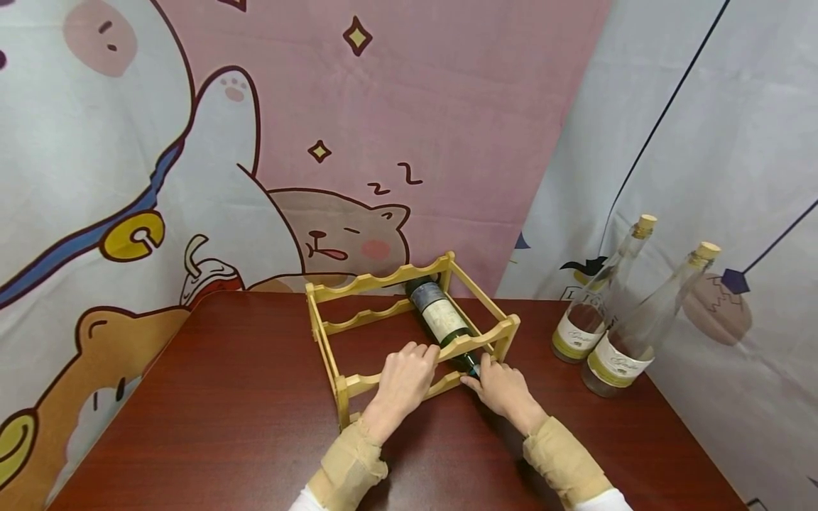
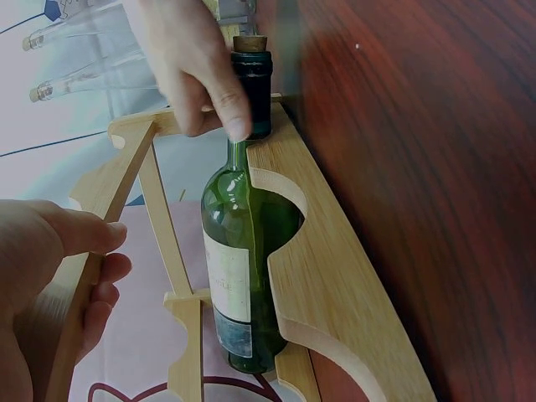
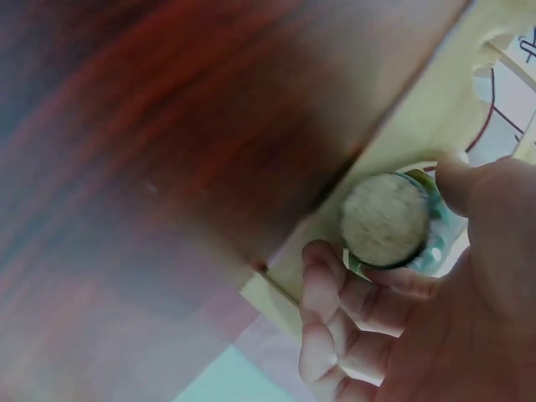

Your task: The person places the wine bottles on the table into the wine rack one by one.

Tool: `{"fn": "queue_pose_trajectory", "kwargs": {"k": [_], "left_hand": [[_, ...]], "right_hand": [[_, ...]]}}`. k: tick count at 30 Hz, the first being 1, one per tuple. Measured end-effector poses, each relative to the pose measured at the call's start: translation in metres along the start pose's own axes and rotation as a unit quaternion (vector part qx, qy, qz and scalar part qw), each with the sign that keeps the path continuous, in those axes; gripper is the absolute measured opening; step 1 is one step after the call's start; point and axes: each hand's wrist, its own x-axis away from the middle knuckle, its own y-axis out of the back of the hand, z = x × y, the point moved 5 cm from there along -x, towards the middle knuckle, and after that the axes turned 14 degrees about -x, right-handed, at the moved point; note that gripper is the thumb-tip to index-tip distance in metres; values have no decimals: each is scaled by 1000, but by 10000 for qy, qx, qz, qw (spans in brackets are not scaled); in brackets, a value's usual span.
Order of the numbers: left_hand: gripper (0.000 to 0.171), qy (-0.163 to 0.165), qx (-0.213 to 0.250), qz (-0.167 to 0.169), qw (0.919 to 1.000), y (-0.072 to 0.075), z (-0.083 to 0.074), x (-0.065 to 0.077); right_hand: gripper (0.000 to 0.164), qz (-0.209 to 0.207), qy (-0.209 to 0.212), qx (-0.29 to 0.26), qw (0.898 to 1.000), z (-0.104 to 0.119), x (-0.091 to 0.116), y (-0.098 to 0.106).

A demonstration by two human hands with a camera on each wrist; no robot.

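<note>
The left hand [image 1: 405, 375] is gripping the upper front rail [image 2: 126, 176] of a wooden rack [image 1: 367, 282], its fingers curling round the wood; the right hand [image 1: 503, 387] is holding the neck of a green bottle [image 1: 442, 319], its fingers bending loosely round it, the thumb lying along one side and a cork [image 3: 385, 219] showing between them. The green bottle is lying in the right side of the rack at the lower level, its base pointing to the back and its neck passing under the upper front rail towards the person. The rack is standing on a reddish-brown table [image 1: 243, 397]; two corked clear bottles [image 1: 578, 326] are standing upright to its right, close together; behind everything a cartoon-printed cloth [image 1: 460, 106] is hanging.
</note>
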Motion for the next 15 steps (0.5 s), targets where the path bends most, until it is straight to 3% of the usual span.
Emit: {"fn": "queue_pose_trajectory", "kwargs": {"k": [11, 15], "left_hand": [[14, 23, -8, -153, 9999, 0, 0, 0], [13, 33, 41, -184, 9998, 1, 1, 1]], "right_hand": [[45, -340, 355, 355, 9982, 7, 2, 31], [39, -750, 585, 448, 9945, 7, 5, 48]]}}
